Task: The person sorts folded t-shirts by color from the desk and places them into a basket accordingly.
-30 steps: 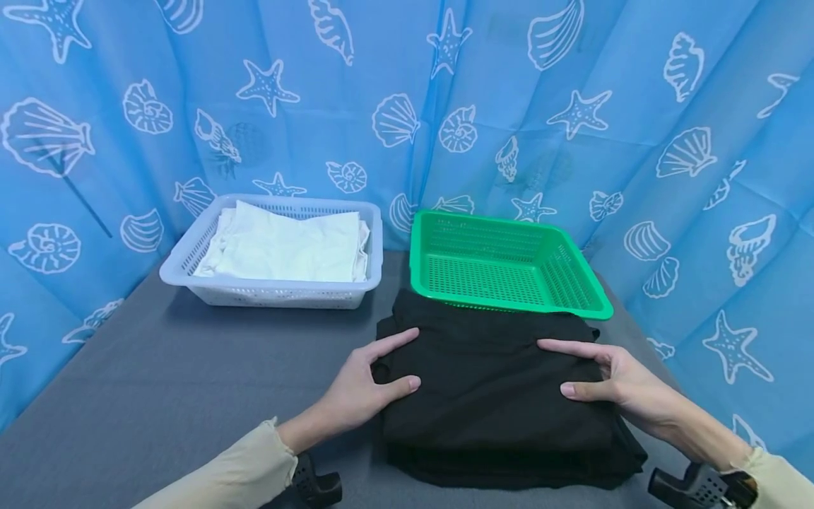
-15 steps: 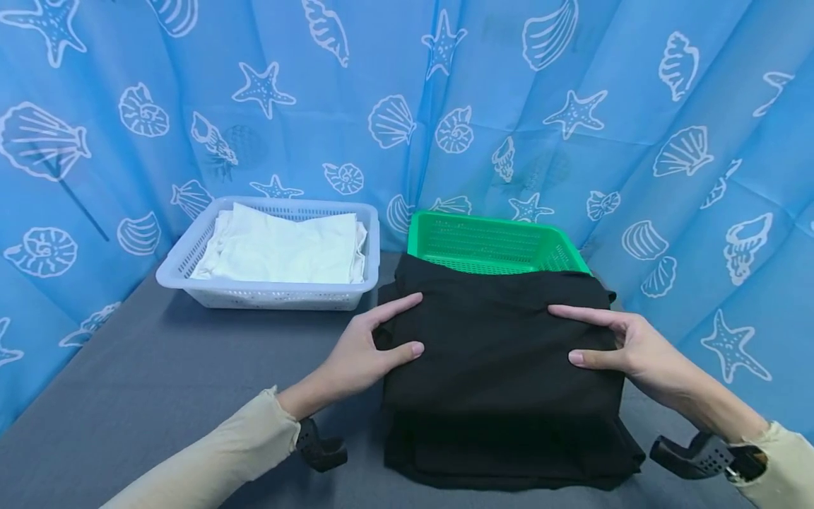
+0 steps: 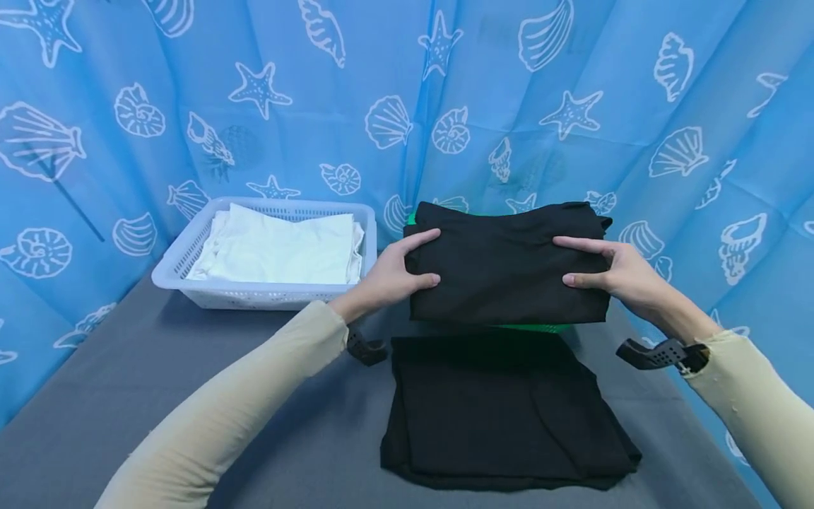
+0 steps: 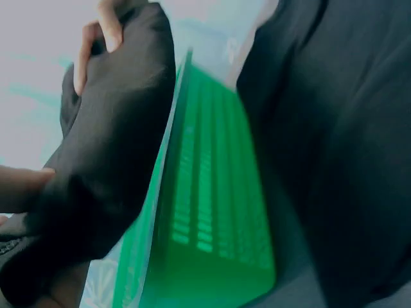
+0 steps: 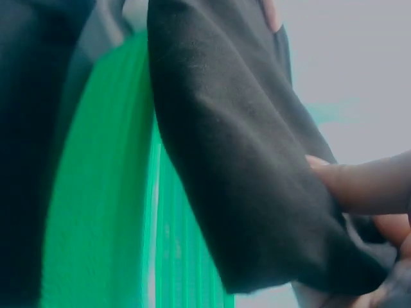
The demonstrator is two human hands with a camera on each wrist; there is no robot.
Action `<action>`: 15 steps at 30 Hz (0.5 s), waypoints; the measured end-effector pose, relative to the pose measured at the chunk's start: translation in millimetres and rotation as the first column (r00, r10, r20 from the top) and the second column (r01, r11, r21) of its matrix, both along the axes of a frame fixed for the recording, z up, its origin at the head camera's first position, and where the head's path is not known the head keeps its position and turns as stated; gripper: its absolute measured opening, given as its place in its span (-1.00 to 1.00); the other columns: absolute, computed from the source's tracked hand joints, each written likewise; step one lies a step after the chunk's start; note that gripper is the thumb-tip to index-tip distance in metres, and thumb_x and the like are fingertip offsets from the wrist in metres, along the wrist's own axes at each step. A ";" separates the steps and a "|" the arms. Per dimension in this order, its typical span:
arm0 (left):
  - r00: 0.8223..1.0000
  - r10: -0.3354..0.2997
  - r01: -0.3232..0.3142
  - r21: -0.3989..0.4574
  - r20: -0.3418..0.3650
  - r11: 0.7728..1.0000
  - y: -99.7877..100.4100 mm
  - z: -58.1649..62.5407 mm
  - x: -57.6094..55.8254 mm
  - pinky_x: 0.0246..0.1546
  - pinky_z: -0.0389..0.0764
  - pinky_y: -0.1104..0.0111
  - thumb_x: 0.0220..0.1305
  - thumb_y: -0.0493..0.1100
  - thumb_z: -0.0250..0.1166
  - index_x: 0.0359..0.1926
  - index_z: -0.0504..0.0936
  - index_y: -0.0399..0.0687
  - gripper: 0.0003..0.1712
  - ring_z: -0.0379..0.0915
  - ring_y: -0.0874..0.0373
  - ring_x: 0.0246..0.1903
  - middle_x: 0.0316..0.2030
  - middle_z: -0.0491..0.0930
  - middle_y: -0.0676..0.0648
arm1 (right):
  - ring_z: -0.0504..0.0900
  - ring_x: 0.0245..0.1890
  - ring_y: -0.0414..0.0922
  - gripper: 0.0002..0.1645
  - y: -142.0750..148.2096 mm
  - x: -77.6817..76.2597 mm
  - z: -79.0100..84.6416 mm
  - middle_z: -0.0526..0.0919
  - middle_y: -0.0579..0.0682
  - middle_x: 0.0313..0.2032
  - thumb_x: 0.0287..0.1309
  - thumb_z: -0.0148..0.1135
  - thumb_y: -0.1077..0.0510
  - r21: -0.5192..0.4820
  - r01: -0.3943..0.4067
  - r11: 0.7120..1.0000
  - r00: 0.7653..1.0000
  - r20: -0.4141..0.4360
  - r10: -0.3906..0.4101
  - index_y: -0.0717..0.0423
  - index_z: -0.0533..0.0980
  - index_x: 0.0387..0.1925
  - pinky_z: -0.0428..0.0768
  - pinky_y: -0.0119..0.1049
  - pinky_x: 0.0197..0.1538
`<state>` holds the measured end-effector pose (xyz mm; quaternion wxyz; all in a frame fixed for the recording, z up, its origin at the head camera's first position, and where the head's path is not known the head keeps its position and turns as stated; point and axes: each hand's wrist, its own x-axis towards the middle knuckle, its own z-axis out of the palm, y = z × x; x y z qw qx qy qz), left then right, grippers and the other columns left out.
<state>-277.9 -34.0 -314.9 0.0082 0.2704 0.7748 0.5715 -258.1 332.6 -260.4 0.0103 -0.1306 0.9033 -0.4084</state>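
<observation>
Both hands hold a folded black garment (image 3: 509, 265) in the air, one at each side edge. My left hand (image 3: 396, 274) grips its left edge, thumb and index finger on the top face and the other fingers out of sight beneath. At the right edge, my right hand (image 3: 626, 277) holds it the same way. Behind and below the garment stands the green basket (image 4: 215, 192), mostly hidden in the head view, its slotted side plain in both wrist views. A second folded black garment (image 3: 490, 417) lies flat on the table in front.
Left of the green basket, a white basket (image 3: 273, 295) holds folded white cloth (image 3: 280, 244). A grey cloth covers the table (image 3: 305, 424). A blue curtain (image 3: 331, 92) with shell and starfish prints hangs close behind the baskets.
Both hands have lifted the upper folded black garment off the one below and carried it forward to the green basket. The lower garment has stayed on the table and is now uncovered.
</observation>
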 end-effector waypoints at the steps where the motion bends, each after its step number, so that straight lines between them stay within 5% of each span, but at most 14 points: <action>1: 1.000 0.017 -0.018 -0.023 -0.010 1.000 3.7 0.1 -7.8 0.15 0.43 0.23 0.26 -0.30 0.36 0.47 0.27 0.12 -0.19 0.30 0.09 0.26 0.37 0.26 -0.02 | 0.59 -0.04 -0.14 -0.24 1.8 -6.6 -0.3 0.47 0.18 0.19 0.19 0.40 0.11 0.031 0.007 0.999 1.000 -0.018 -0.006 -0.09 0.36 0.41 0.61 -0.32 -0.17; 7: 0.995 0.103 -0.104 -0.108 -0.018 0.989 21.4 -2.0 -44.5 0.25 0.30 0.21 0.23 -0.38 0.33 0.48 0.26 0.07 -0.17 0.10 0.09 0.37 0.41 0.20 -0.03 | 0.43 0.17 0.11 -0.21 5.6 -40.5 -5.6 0.27 0.24 0.36 0.25 0.34 0.16 0.154 -0.005 0.988 0.999 -0.040 0.011 -0.12 0.28 0.46 0.53 -0.42 -0.15; 15: 0.989 0.150 -0.142 -0.238 0.013 0.961 27.8 0.5 -60.7 0.33 0.18 0.11 0.27 -0.40 0.21 0.55 0.07 0.06 -0.10 -0.09 -0.01 0.45 0.48 0.04 -0.12 | 0.32 0.24 0.22 -0.24 1.2 -63.0 -16.8 0.16 0.32 0.39 0.25 0.30 0.27 0.181 0.014 0.983 0.999 0.047 -0.023 0.03 0.28 0.45 0.46 0.10 0.06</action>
